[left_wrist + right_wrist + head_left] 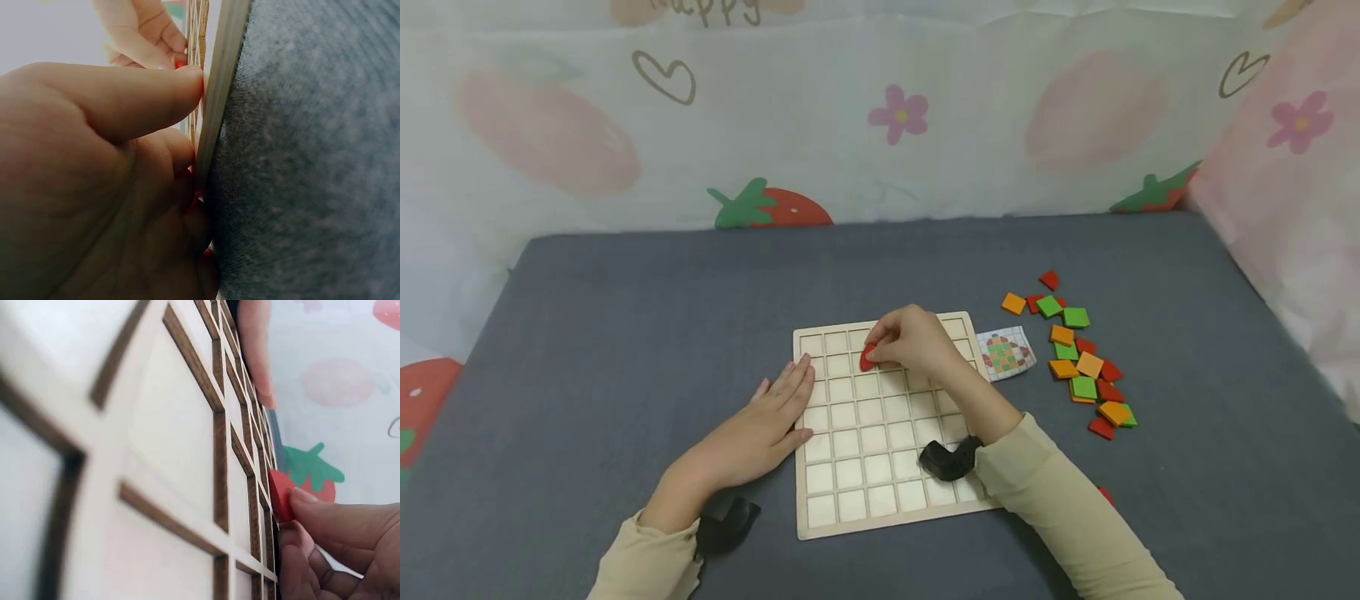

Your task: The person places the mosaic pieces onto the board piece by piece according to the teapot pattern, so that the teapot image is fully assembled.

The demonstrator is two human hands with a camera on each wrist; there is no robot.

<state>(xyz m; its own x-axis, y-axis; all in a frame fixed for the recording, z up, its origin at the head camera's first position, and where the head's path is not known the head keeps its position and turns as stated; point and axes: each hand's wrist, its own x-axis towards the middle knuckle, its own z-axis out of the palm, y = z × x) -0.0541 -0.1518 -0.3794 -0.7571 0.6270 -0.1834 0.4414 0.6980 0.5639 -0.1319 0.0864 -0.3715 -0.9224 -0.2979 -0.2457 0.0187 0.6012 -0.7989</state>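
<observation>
A wooden grid board point(897, 520) of square cells lies on the grey table. Over its upper cells, my right hand point(917, 343) pinches a red tile point(867, 358) between thumb and fingertips. Seen in the right wrist view, that red tile point(282, 495) has a curved edge and is tilted up near the grid's dividers; whether it touches the board I cannot tell. My left hand point(767, 425) rests with straight fingers on the board's left edge, its thumb against the rim, as the left wrist view also shows. Part of the board is hidden by the right hand and forearm.
Right of the board lies a printed pattern card point(1006, 353), partly under its edge. Beyond it are scattered green, orange and red tiles point(1084, 387), some overlapping. Another red tile point(1106, 495) shows beside the right sleeve. A printed curtain point(970, 167) hangs behind the table.
</observation>
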